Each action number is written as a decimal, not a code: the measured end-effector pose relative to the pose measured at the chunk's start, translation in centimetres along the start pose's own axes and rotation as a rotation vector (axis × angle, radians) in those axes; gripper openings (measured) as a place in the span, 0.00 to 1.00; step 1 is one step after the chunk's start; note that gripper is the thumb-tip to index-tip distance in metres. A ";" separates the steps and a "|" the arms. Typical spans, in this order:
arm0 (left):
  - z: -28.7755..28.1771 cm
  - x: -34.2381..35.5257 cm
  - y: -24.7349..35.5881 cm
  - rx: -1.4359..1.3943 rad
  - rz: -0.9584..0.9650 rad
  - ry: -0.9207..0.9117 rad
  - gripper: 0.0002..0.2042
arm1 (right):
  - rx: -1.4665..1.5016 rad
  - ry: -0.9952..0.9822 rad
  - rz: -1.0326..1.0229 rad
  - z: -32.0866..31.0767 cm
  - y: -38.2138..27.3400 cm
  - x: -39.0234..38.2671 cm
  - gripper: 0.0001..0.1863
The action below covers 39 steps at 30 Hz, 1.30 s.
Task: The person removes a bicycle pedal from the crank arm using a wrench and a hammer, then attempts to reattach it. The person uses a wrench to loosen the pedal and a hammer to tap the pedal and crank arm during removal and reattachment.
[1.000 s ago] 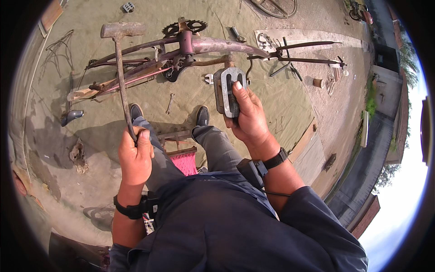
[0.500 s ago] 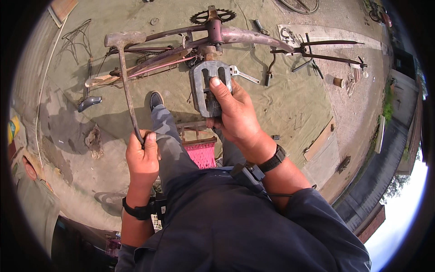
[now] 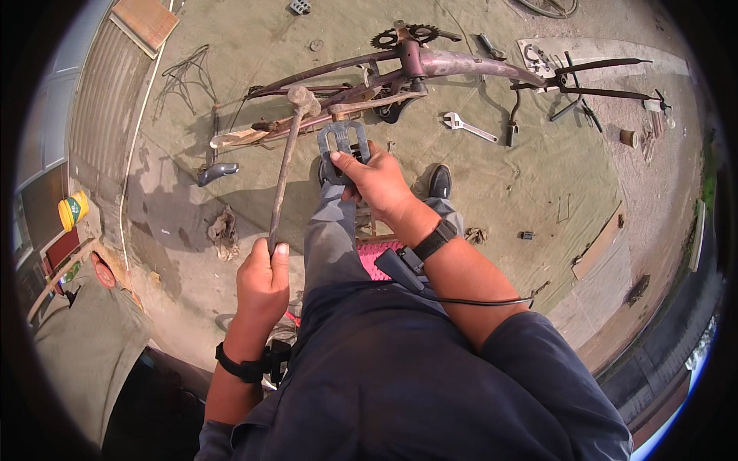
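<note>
My left hand point(image 3: 263, 280) grips the end of a long handle, whose rusty hammer head point(image 3: 302, 100) is at the top. My right hand point(image 3: 369, 180) holds a grey bicycle pedal point(image 3: 344, 140), thumb across it. A rusty crank arm runs from the pedal's far end toward the right. Beyond both hands a worn purple bicycle frame point(image 3: 453, 65) lies on the green ground sheet point(image 3: 538, 184), with a toothed chainring point(image 3: 384, 38) and a fork point(image 3: 607, 65). An adjustable wrench point(image 3: 469, 127) lies just right of the pedal in view.
A black saddle point(image 3: 217, 173), tangled wire point(image 3: 184, 77) and a crumpled rag point(image 3: 223, 234) lie to the left. A yellow bucket point(image 3: 73, 210) is at the left edge. A pink mesh seat point(image 3: 374, 253) is between my legs. A spool point(image 3: 629, 138) and cardboard point(image 3: 596, 238) are at right.
My right hand and pedal have moved left toward the hammer. The hammer head has moved right and down, close to the pedal. The view has shifted, showing more of the left side.
</note>
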State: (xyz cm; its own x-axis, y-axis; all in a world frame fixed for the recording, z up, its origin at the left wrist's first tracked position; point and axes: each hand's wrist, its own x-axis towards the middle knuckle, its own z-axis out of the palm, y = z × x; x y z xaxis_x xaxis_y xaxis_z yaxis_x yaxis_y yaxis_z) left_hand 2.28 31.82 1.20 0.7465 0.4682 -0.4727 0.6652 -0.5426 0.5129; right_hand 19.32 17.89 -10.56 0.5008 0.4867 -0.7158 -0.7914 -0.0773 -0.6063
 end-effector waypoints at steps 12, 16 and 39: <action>-3.4 2.7 3.5 0.378 0.104 -0.129 0.13 | -0.088 0.013 -0.007 -0.2 -0.2 -0.3 0.21; -5.8 2.2 4.2 0.002 0.306 0.183 0.13 | -0.027 0.007 -0.049 -0.5 -0.4 -0.9 0.22; -6.4 2.8 5.2 0.290 0.400 0.073 0.14 | 0.055 -0.044 -0.083 -1.0 0.9 -0.1 0.19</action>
State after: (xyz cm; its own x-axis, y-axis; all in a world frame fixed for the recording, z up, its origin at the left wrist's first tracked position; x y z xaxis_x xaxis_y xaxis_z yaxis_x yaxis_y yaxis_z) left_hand 7.89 34.78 7.15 0.9483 0.2257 -0.2230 0.3022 -0.8566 0.4182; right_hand 18.92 16.90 -11.44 0.5506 0.5276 -0.6470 -0.7664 0.0122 -0.6423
